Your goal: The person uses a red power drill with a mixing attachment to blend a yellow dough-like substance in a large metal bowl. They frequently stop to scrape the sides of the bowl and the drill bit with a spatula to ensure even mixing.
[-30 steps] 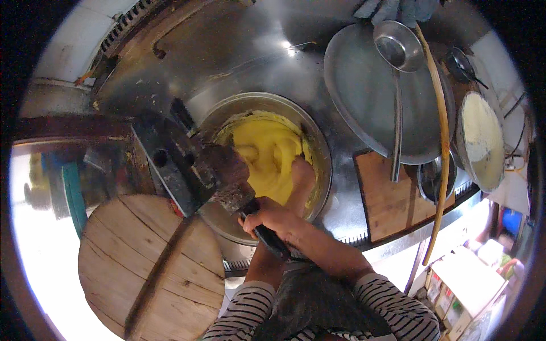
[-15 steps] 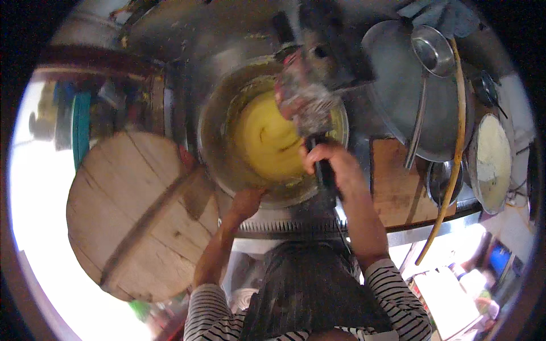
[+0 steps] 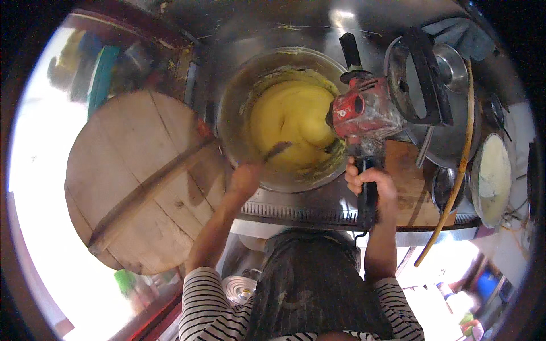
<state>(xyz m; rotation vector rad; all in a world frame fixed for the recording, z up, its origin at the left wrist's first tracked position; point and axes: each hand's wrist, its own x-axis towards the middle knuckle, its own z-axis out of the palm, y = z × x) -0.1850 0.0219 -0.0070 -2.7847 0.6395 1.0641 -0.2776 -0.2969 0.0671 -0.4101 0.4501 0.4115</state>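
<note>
A wide metal pot (image 3: 228, 116) stands before me with thick yellow batter (image 3: 282, 113) in it. My right hand (image 3: 375, 181) is closed round the black rear handle of a red, batter-smeared hand-held power mixer (image 3: 369, 105). The mixer leans over the pot's right side, and its working end is hidden or blurred in the batter. At the near left rim, my left hand (image 3: 246, 179) is closed on a brown spatula-like tool (image 3: 277, 149), whose end reaches over the batter. My palm hides the rest of it.
To the left lies a round wooden lid (image 3: 133, 227) with a bar across it. On the right are a large metal pan (image 3: 460, 133), a ladle (image 3: 451, 65), a long yellowish stick (image 3: 463, 153), a wooden board (image 3: 405, 196) and a bowl of whitish stuff (image 3: 493, 176).
The mixer and my right hand have swung to the right and toward me, uncovering more batter. My left hand has risen slightly, and the brown tool now shows over the batter. The view has shifted.
</note>
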